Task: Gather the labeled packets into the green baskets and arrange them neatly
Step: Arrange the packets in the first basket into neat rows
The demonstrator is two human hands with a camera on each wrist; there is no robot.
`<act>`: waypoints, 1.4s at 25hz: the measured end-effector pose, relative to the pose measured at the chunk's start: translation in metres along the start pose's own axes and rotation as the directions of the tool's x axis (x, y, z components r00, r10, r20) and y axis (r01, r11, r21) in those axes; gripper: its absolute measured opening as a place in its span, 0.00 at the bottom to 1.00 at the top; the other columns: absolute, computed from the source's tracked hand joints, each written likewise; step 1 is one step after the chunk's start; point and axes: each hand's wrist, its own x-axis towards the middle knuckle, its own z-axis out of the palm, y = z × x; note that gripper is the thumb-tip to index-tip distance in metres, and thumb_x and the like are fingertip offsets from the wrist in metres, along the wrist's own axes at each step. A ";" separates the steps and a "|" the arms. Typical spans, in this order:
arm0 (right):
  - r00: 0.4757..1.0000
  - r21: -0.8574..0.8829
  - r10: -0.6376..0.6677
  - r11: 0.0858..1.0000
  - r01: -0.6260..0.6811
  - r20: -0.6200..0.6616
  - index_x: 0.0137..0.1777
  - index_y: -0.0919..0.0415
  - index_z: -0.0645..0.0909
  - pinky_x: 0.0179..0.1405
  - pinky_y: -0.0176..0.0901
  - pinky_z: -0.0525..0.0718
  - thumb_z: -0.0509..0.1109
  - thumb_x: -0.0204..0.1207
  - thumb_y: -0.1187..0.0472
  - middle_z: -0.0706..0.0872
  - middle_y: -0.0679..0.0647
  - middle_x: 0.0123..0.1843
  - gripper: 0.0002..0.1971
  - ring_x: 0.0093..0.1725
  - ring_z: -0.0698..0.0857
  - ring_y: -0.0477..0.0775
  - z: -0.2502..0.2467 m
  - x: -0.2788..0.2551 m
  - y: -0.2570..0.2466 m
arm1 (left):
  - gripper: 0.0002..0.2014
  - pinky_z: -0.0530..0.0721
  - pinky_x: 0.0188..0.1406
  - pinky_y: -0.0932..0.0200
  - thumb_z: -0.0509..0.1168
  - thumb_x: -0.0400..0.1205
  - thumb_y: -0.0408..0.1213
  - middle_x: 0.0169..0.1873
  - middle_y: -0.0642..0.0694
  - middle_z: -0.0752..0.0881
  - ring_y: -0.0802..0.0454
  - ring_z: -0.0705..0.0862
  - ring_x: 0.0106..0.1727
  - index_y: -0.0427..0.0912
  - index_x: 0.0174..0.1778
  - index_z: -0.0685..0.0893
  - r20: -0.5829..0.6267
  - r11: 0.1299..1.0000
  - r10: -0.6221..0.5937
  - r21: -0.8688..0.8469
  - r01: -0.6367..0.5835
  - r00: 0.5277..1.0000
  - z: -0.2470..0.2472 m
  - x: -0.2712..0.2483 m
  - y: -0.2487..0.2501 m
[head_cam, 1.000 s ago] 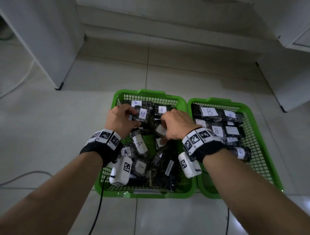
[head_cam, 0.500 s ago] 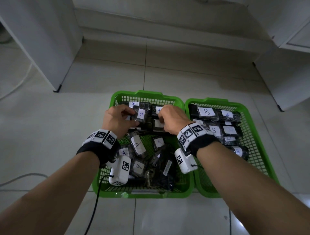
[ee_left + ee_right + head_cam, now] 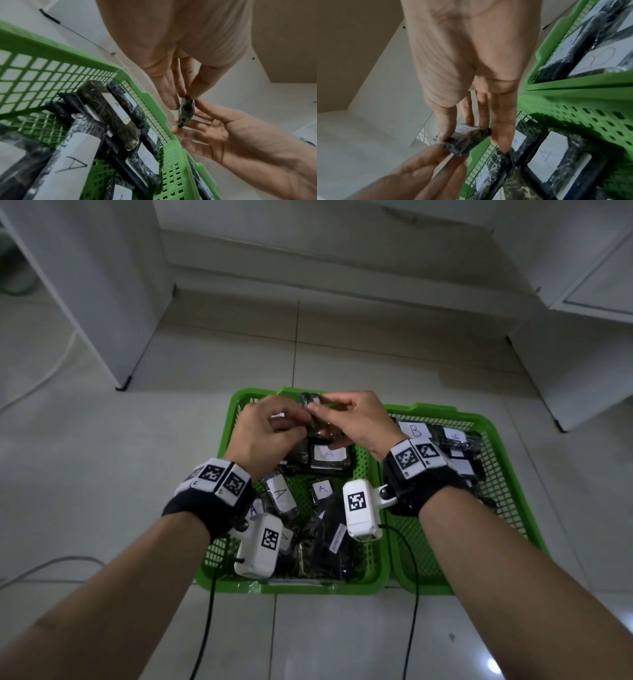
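Two green baskets sit side by side on the floor. The left basket (image 3: 236,412) holds several dark packets labelled A (image 3: 329,455). The right basket (image 3: 479,422) holds packets labelled B (image 3: 414,430). A small dark packet (image 3: 310,398) hangs in the air over the left basket's far rim. My left hand (image 3: 301,419) pinches its upper end between thumb and fingers (image 3: 187,96). My right hand (image 3: 325,412) pinches the same packet (image 3: 467,139) between thumb and fingers. In the left wrist view the packet (image 3: 186,112) stands edge-on, so its label is hidden.
A white cabinet (image 3: 85,285) stands at the back left and another (image 3: 582,354) at the back right. A grey cable (image 3: 44,565) lies on the tiled floor to the left. Black camera leads hang from both wrists over the baskets' front rims.
Both hands have risen from the packets in the left basket and moved toward its far rim. They have lifted one small packet, now held between them.
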 end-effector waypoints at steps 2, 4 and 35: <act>1.000 0.026 -0.008 1.000 0.008 -0.002 0.70 0.59 0.86 0.38 0.58 0.94 0.84 0.72 0.58 0.89 0.56 0.59 0.26 0.45 0.94 0.55 -0.007 -0.006 0.003 | 0.05 0.89 0.58 0.47 0.71 0.77 0.25 0.49 0.41 0.91 0.46 0.92 0.50 0.35 0.46 0.90 0.031 0.993 -0.098 -0.069 0.100 0.995 0.001 -0.002 0.005; 0.999 0.085 -0.002 0.996 -0.001 0.038 0.67 0.57 0.88 0.43 0.52 0.94 0.83 0.71 0.70 0.88 0.56 0.62 0.24 0.47 0.94 0.56 -0.015 -0.013 0.003 | 0.05 0.89 0.57 0.43 0.69 0.81 0.28 0.48 0.36 0.92 0.40 0.92 0.51 0.30 0.50 0.85 0.079 0.944 -0.241 -0.210 0.253 0.967 -0.002 -0.008 0.010; 0.994 -0.728 -0.028 0.684 -0.055 -0.101 0.74 0.59 0.81 0.65 0.34 0.76 0.73 0.69 0.81 0.79 0.53 0.69 0.33 0.68 0.80 0.54 0.038 -0.010 0.046 | 0.34 0.32 0.83 0.34 0.54 0.88 0.51 0.86 0.50 0.35 0.47 0.17 0.78 0.58 0.87 0.44 0.398 0.536 -0.450 0.837 -0.115 0.799 -0.057 0.029 -0.055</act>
